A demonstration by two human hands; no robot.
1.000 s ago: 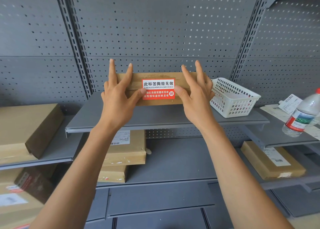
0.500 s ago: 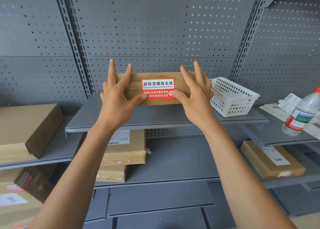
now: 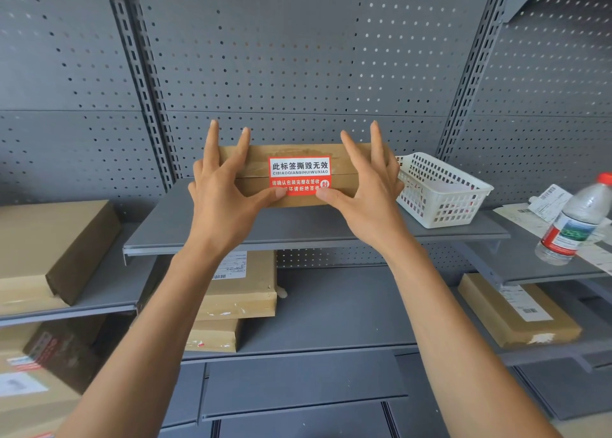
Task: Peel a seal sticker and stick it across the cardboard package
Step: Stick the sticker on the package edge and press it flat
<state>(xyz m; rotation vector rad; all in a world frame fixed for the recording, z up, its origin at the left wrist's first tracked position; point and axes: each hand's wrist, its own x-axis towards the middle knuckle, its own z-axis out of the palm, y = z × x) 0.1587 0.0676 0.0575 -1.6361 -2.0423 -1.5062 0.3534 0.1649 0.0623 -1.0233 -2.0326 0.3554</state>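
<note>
A brown cardboard package (image 3: 342,163) stands on its edge on the grey shelf (image 3: 298,229), its front seam facing me. A red and white seal sticker (image 3: 299,174) lies across that seam at the middle. My left hand (image 3: 225,199) frames the package's left end, fingers spread upward, thumb tip pressing the sticker's lower left corner. My right hand (image 3: 367,192) mirrors it at the right end, thumb tip on the sticker's lower right corner.
A white plastic basket (image 3: 440,192) sits on the shelf just right of the package. A water bottle (image 3: 576,222) and paper labels (image 3: 543,206) lie on the right shelf. Other cardboard parcels (image 3: 49,249) fill the left and lower shelves. Perforated grey panels stand behind.
Both thumbs have slid down the sticker from its middle to its lower corners. The package has stayed in place.
</note>
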